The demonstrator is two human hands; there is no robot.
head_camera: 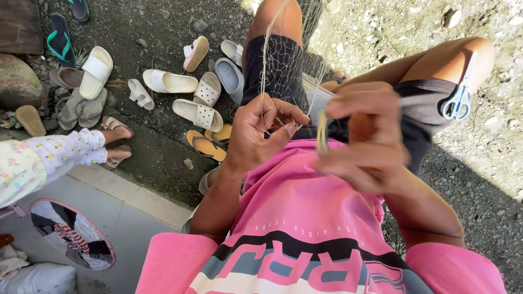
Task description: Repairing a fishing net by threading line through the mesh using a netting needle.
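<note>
Seated at the edge of a pale step (139, 198), knees apart over gravel ground (490, 179). Left hand (256, 133) curled, fingertips pinched on strands of a thin fishing net (283, 65) draped over the left thigh and running up out of view. Right hand (365, 139) closed around a slim yellowish netting needle (322, 130), held upright just beside the left fingers, close above the lap. Net probably very light, limp and easily tangled; fine twine likely slippery and cutting under tension, so best taken at a knot or a bunch of meshes, not a single strand. Needle seemingly stiff and light, fit for a grip near its middle. Small blue-handled scissors (457, 100) lying on the right knee. No packages or signs; only white lettering across a pink shirt (305, 228). Scattered sandals (190, 111) on dark ground beyond the step's edge. Another person's patterned sleeve (49, 160) at the left border, feet near the sandals.
</note>
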